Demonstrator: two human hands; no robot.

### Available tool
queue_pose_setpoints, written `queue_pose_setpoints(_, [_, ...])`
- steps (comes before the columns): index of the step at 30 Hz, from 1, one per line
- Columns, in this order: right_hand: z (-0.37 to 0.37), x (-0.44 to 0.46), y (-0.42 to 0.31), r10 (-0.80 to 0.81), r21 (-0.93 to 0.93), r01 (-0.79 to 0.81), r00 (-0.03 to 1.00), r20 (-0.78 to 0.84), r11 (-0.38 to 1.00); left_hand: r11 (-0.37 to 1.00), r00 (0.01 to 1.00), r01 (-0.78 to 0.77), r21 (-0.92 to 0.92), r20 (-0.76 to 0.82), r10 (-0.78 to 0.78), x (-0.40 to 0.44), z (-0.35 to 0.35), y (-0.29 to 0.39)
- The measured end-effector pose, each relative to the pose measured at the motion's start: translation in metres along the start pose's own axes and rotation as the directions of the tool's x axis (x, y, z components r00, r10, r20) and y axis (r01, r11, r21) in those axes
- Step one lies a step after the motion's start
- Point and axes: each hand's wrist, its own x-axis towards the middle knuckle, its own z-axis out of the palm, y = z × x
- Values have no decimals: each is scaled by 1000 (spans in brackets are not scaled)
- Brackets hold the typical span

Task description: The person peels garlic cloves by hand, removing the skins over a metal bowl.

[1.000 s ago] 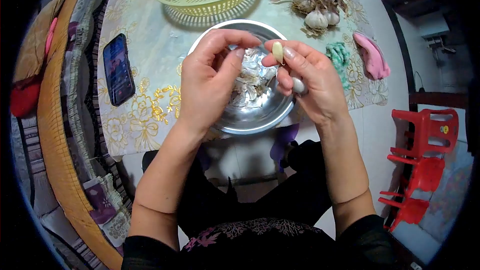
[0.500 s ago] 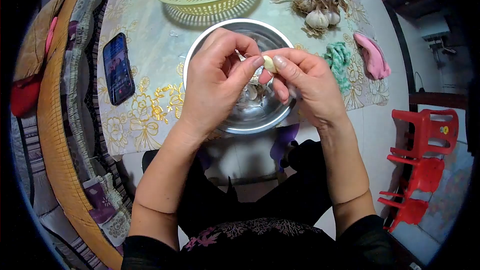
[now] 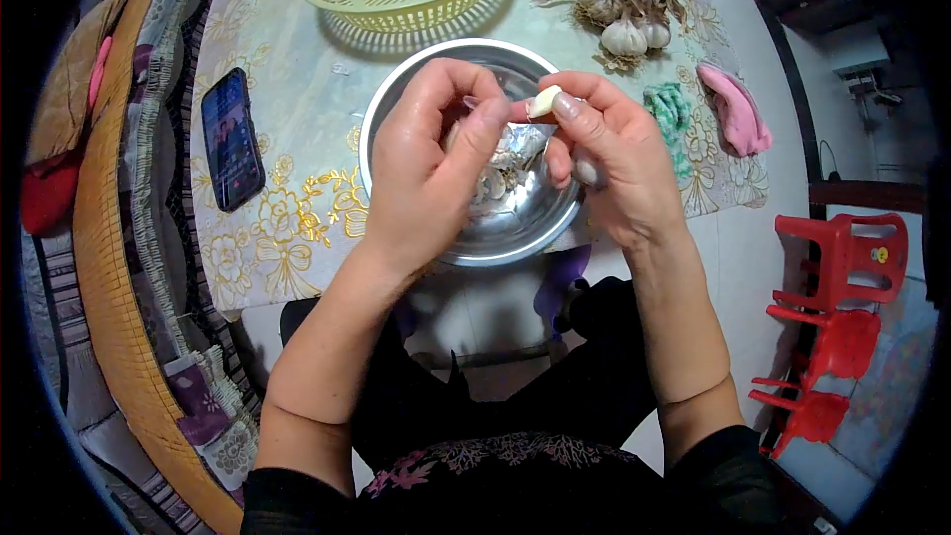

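Observation:
My right hand (image 3: 619,144) pinches a pale garlic clove (image 3: 544,101) between thumb and forefinger, above the right part of a steel bowl (image 3: 515,243). A whitish rounded shape shows under its curled fingers; I cannot make out what it is. My left hand (image 3: 431,144) is closed over the bowl's left side, a fingertip close to the clove's left end. Whatever its fingers hold, if anything, is hidden. Papery garlic skins (image 3: 500,178) lie in the bowl, partly covered by my hands.
Beyond the bowl stands a yellow-green plastic basket (image 3: 406,12) with several peeled cloves. Garlic bulbs (image 3: 624,38) with dry stalks lie at the back right, near a green cloth (image 3: 668,119) and a pink cloth (image 3: 733,111). A phone (image 3: 234,139) lies left; red plastic chairs (image 3: 837,258) stand right.
The clove has turned and moved slightly up and right with my right hand. My left fingertips have drawn back a little from it. More of the skins in the bowl shows now.

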Motion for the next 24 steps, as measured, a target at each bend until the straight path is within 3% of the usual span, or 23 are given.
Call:
queue_pose_setpoints(5, [2,0,-2,35,-9,-36,998,-44,999,997,998,59,55,2,-59,2,-4,-4])
queue_pose_setpoints(8, [-1,-1,2,40,70,-38,999,-22,997,992,998,-68,104,-1,68,2,3,-11])
queue_pose_setpoints(14, [7,-3,8,63,133,-60,998,-18,989,969,986,-137,203,119,115,0,6,-11])
queue_pose_setpoints(17, [9,-4,9,35,185,-41,999,36,982,991,991,-117,70,73,112,-1,7,-15])
queue_pose_setpoints(20, [11,-3,9,3,150,-8,999,35,989,980,987,113,-163,128,-93,-5,7,-7])
queue_pose_setpoints(24, [10,-1,13,-86,75,80,993,85,994,847,947,319,-426,191,-260,-5,6,1])
